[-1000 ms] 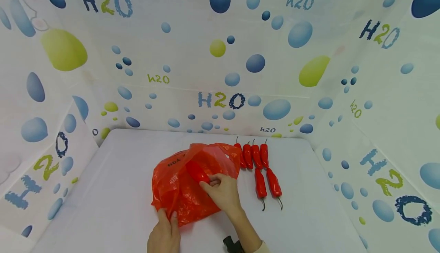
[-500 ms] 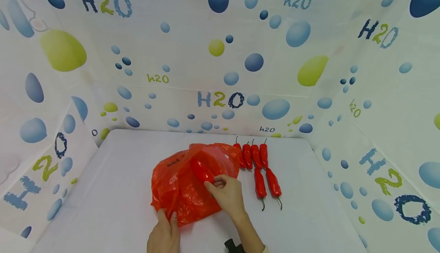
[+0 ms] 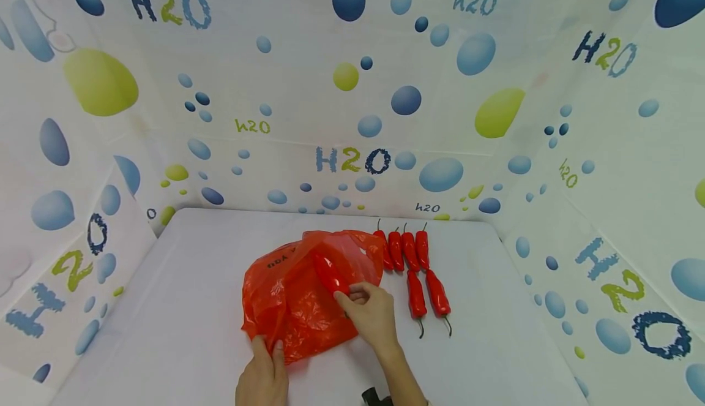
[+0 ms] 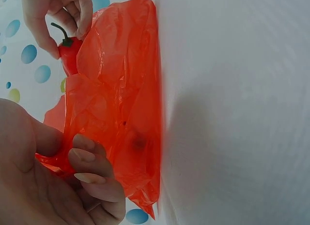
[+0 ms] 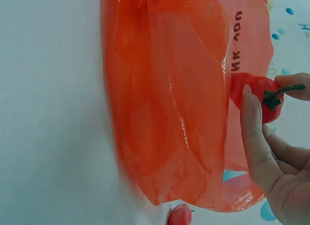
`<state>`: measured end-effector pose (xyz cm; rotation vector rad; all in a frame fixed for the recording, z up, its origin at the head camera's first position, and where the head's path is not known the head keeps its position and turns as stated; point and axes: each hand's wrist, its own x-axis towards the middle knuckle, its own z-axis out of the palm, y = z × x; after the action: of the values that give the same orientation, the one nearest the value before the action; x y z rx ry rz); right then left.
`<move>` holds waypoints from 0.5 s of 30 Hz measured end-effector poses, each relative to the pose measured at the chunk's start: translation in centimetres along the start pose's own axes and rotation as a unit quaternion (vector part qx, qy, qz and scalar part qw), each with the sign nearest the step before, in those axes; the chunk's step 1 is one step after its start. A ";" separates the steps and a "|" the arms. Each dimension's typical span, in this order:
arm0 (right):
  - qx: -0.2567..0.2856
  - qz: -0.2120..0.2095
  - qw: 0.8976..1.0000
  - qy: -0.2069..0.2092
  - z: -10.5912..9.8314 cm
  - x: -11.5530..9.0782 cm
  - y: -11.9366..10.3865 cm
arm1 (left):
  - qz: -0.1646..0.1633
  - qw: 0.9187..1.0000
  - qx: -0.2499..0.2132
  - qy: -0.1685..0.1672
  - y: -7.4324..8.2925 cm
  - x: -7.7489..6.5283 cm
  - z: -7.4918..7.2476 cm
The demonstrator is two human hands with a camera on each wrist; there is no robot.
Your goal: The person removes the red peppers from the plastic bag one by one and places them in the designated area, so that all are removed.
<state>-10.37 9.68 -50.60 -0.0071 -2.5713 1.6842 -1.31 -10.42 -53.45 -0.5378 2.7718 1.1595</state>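
Note:
A crinkled red plastic bag (image 3: 308, 326) lies on the white table, its mouth turned up. Its near left edge is pinched by my left hand (image 3: 262, 372), between thumb and fingers. Over the bag's opening, my right hand (image 3: 374, 314) holds a glossy red chili pepper (image 3: 330, 272) by its stem end, tip slanting away to the left. In the right wrist view the thumb and a finger grip this pepper (image 5: 264, 87) near its green stem, and its far end lies at the bag's rim. The left wrist view shows the same pepper (image 4: 70, 55) partly behind the bag.
Right of the bag, several red chili peppers (image 3: 409, 251) lie in a back row, the leftmost partly covered by the bag. Two more peppers (image 3: 437, 296) lie in front of them. A black object (image 3: 377, 397) shows at the bottom edge. A printed backdrop (image 3: 297, 87) encloses the white table (image 3: 182, 308).
My right hand has moved slightly right and nearer, drawing the chili pepper with it so that more of it shows. My left hand stays on the bag's edge.

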 end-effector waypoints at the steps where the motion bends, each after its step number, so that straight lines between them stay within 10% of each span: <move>1: -0.002 0.001 1.000 0.002 -0.1 0.0 0.0 | 0.001 1.000 0.000 0.001 0.0 0.0 0.0; 15: 0.051 0.000 0.997 0.066 -1.1 -0.8 0.3 | 0.001 1.000 -0.002 0.000 0.0 0.0 0.2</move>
<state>-9.51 10.77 -50.52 -0.1079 -2.3897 1.7498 -1.35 -10.27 -53.57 -0.5349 2.7720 1.1666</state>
